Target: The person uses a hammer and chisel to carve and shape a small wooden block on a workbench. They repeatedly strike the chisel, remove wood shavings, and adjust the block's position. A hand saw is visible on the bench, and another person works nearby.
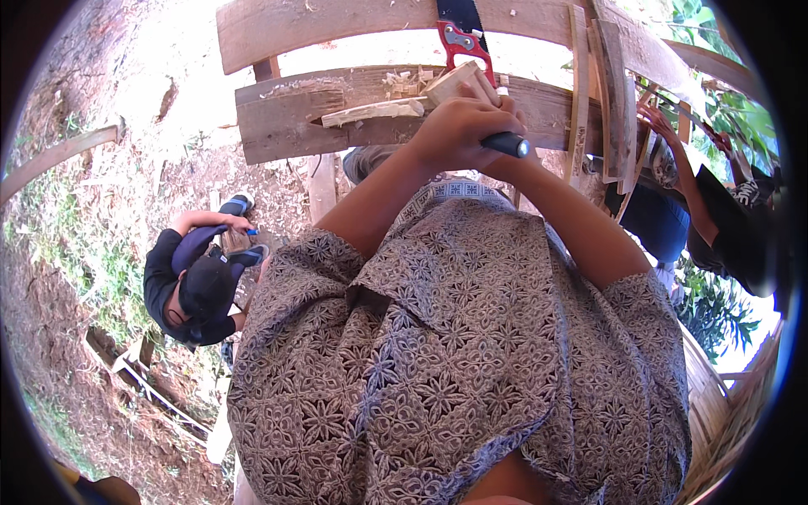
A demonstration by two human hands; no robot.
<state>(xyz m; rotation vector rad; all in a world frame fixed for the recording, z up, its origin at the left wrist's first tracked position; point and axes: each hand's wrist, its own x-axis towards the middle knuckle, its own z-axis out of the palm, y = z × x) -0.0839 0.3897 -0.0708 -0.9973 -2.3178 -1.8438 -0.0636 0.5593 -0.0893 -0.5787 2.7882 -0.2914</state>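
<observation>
My left hand (459,133) is closed round a tool's black handle (507,145), whose metal-capped butt sticks out to the right. The tool's working end is hidden. Just beyond that fist, a pale notched wooden block (463,82) is tilted over the bench plank (286,105). My right hand (512,118) is mostly covered by the left; its visible fingers curl at the block's near end. A split strip of wood (374,111) lies on the plank to the left of my hands. Beyond the block is a handsaw with a red handle (463,42) and a dark blade.
Wood chips (404,82) are scattered on the plank. Another plank (362,32) runs across farther away, with a gap between. Upright boards (610,101) stand at the right. A crouching person in a dark cap (206,286) is at the left; other people (715,202) are at the right.
</observation>
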